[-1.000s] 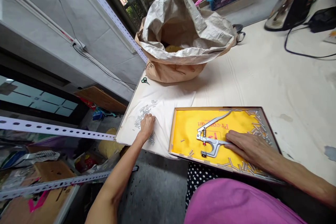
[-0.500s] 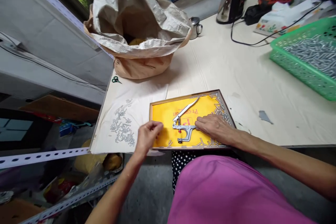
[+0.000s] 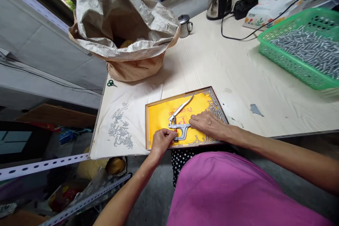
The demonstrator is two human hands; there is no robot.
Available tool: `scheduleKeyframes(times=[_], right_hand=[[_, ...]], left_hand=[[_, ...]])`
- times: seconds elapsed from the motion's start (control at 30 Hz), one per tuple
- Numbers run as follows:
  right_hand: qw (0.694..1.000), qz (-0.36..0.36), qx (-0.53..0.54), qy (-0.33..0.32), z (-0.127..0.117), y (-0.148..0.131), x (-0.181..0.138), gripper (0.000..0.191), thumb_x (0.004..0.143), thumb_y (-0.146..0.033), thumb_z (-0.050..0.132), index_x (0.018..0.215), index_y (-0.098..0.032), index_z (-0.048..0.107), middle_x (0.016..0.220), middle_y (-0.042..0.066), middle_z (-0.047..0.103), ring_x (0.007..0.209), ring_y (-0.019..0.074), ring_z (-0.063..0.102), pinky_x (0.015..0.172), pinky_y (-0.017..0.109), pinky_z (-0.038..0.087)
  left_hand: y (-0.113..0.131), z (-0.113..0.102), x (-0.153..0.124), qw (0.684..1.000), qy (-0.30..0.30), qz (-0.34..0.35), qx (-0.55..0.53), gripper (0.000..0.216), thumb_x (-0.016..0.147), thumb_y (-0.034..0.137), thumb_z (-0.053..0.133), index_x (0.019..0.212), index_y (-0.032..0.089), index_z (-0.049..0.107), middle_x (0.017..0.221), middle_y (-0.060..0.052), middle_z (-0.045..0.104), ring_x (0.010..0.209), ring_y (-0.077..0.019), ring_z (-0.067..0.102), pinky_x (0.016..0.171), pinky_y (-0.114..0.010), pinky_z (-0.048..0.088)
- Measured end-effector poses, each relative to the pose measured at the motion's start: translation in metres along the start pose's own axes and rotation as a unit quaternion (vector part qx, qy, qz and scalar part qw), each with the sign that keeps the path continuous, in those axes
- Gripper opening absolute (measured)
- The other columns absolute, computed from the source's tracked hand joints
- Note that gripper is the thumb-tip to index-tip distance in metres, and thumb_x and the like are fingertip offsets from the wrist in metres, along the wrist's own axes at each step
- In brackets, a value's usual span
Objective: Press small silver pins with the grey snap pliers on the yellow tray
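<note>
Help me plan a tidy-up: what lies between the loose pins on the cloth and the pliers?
In the head view: bare white cloth, then the wooden rim of the tray and its yellow lining, with the left hand at the pliers.

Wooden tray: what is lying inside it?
A yellow printed sheet, silver press pliers and small metal tubes along the right and near edges. The left hand covers the pliers' jaw end; the right hand covers their lower handle.
</note>
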State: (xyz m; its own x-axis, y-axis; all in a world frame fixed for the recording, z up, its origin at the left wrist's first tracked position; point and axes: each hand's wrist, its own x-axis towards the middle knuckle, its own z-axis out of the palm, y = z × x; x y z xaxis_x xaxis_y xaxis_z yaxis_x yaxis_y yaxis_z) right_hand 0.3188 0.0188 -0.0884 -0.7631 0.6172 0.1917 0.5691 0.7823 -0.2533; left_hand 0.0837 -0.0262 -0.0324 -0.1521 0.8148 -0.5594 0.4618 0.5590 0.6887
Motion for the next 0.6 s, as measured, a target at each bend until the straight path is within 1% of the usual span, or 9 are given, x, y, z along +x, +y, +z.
scheduleKeyframes(times=[0.13,0.27,0.4,0.47,0.6], right_hand=[[1.0,0.003,0.015,-0.005,-0.002,0.0,0.001,0.015,0.099,-0.016,0.044,0.089,-0.019,0.055,0.083,0.003,0.062,0.064,0.0134,0.045,0.058,0.032,0.017],[1.0,-0.004,0.023,0.006,-0.003,0.0,0.001,0.016,0.099,-0.015,0.042,0.089,-0.018,0.055,0.083,0.003,0.062,0.064,0.0133,0.045,0.059,0.032,0.018],[1.0,-0.009,0.013,0.012,-0.002,-0.001,0.001,0.017,0.1,-0.015,0.041,0.091,-0.018,0.055,0.083,0.003,0.061,0.066,0.0139,0.047,0.06,0.032,0.019],[1.0,-0.009,0.012,0.011,-0.001,-0.001,0.001,0.017,0.1,-0.015,0.042,0.091,-0.018,0.056,0.083,0.003,0.061,0.067,0.0138,0.047,0.06,0.032,0.019],[1.0,-0.011,0.013,0.015,-0.001,0.0,0.001,0.017,0.101,-0.016,0.042,0.092,-0.018,0.056,0.085,0.003,0.062,0.066,0.0137,0.047,0.058,0.033,0.018]], left_hand=[[0.002,0.0,0.001,0.999,-0.014,-0.034,-0.013,0.027,0.072,0.038,0.077,0.069,0.013,0.067,0.051,0.003,0.059,0.042,-0.0076,0.049,0.044,-0.019,0.038],[0.012,-0.001,0.0,0.997,-0.033,-0.062,-0.017,0.023,0.075,0.031,0.076,0.068,0.012,0.066,0.05,0.003,0.059,0.042,-0.0071,0.052,0.045,-0.018,0.042],[0.022,-0.002,-0.001,0.995,-0.047,-0.089,-0.026,0.024,0.074,0.031,0.079,0.067,0.012,0.064,0.047,0.003,0.058,0.039,-0.007,0.051,0.044,-0.018,0.043],[0.023,-0.004,0.001,0.995,-0.05,-0.086,-0.018,0.028,0.073,0.033,0.08,0.064,0.013,0.062,0.046,0.004,0.056,0.038,-0.0069,0.05,0.044,-0.018,0.042],[0.021,-0.009,0.007,0.997,-0.053,-0.045,0.033,0.029,0.072,0.035,0.079,0.061,0.014,0.061,0.045,0.004,0.056,0.04,-0.0075,0.05,0.044,-0.019,0.041]])
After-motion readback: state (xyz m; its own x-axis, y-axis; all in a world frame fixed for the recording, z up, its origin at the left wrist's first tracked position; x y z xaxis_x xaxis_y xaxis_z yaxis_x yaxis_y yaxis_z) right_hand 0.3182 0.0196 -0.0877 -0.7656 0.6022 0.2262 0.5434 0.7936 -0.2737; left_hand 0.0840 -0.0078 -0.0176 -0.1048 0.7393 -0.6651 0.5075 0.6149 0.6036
